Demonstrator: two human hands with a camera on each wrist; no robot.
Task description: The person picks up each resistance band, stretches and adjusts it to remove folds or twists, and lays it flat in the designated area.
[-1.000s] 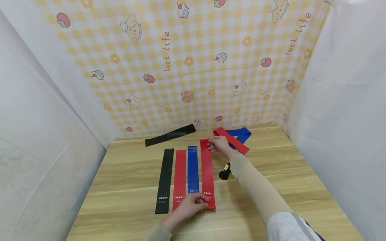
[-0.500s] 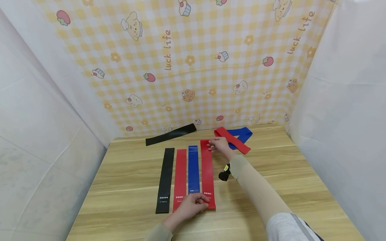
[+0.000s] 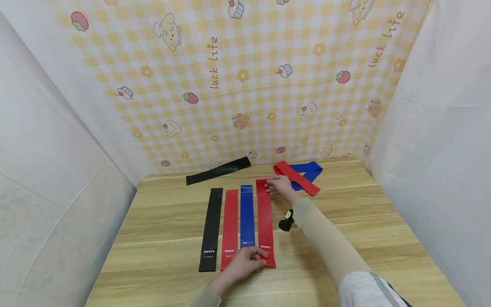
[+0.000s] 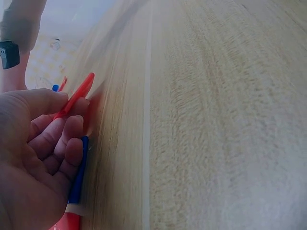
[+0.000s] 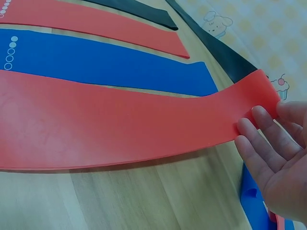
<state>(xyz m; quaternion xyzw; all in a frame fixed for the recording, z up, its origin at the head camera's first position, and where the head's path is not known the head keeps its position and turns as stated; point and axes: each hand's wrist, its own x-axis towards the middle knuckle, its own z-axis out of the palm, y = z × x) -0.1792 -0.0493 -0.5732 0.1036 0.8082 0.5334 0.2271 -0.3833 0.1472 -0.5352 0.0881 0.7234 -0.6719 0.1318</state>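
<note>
Four-dot red resistance band [image 3: 265,217] lies rightmost in a row, held at both ends. At its near end my left hand [image 3: 247,260] pinches the edge between thumb and fingers, as the left wrist view shows, where the end is lifted. My right hand [image 5: 280,153] pinches the far end, which curves up off the table in the right wrist view. Left of it lie a blue band [image 3: 247,215], a second red band [image 3: 229,226] and a black band [image 3: 211,230], roughly parallel. My left hand covers the blue band's near end.
Another black band [image 3: 218,170] lies slanted by the patterned backdrop. At the back right a red band [image 3: 301,180] crosses a blue band [image 3: 313,170]. A small black device [image 3: 285,224] with a yellow label sits at my right wrist. White sheets [image 3: 433,128] flank the wooden table [image 3: 161,238].
Both hands keep hold of the rightmost red band in nearly the same places. The head view has shifted slightly.
</note>
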